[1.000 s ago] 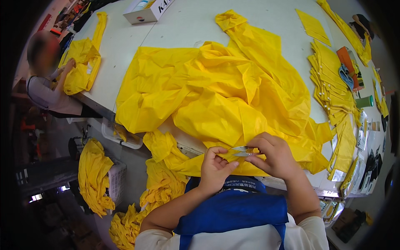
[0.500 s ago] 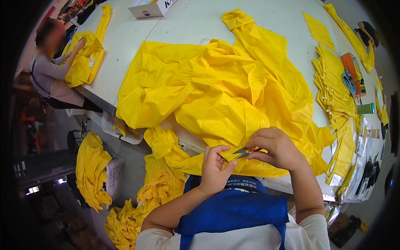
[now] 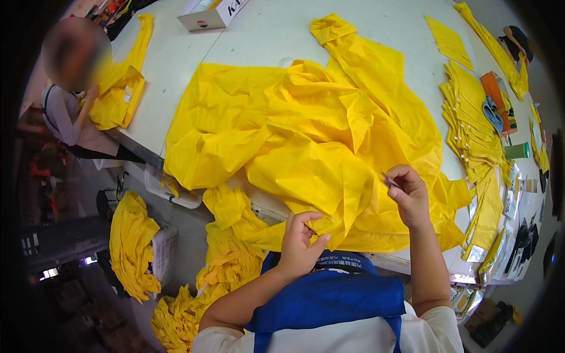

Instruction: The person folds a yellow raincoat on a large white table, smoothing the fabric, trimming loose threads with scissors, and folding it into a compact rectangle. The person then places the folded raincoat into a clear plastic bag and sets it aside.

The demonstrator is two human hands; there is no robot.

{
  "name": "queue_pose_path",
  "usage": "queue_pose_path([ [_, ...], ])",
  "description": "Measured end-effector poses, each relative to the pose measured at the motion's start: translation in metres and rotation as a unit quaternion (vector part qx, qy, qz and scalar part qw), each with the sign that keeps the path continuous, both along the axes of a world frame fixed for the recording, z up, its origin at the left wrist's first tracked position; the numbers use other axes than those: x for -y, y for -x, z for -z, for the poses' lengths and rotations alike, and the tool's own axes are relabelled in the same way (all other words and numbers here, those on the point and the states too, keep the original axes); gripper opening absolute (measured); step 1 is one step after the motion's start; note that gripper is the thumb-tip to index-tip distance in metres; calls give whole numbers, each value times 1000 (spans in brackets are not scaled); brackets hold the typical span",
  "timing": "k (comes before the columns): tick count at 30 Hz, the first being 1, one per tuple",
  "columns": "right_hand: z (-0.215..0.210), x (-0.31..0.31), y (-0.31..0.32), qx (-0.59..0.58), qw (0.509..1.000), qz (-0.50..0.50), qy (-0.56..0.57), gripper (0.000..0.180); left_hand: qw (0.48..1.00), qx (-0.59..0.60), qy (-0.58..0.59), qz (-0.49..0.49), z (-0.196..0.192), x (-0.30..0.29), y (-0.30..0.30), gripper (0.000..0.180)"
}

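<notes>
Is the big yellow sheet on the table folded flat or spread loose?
Loose: the sheet lies crumpled in ridges, its near edge hanging off the table.

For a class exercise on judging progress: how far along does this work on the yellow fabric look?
Done: a stack of folded yellow pieces lies along the table's right side. In hand: the left hand pinches the big yellow garment's near edge, and the right hand holds a small thin tool above it. Left: yellow heaps sit below the table.

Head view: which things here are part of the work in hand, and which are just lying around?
In hand:
left hand pinching big yellow garment
right hand gripping a small thin tool

Lying about:
stacked yellow pieces
cardboard box
green cup
floor heap of yellow fabric
</notes>
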State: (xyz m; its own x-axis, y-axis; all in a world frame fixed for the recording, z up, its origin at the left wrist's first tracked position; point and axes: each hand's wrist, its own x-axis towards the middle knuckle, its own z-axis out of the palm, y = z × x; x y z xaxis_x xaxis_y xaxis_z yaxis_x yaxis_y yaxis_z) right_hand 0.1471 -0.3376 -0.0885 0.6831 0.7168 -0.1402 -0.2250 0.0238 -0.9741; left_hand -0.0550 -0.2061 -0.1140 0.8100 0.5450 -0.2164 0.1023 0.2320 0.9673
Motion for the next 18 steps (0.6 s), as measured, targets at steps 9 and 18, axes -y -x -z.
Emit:
queue_pose_path([
  [9, 23, -2, 52, 124, 973, 46, 191, 21, 981, -112, 155, 44, 16, -10, 27, 55],
  [18, 119, 220, -208, 296, 680, 381, 552, 27, 953, -267, -145, 9, 11, -102, 53, 23],
])
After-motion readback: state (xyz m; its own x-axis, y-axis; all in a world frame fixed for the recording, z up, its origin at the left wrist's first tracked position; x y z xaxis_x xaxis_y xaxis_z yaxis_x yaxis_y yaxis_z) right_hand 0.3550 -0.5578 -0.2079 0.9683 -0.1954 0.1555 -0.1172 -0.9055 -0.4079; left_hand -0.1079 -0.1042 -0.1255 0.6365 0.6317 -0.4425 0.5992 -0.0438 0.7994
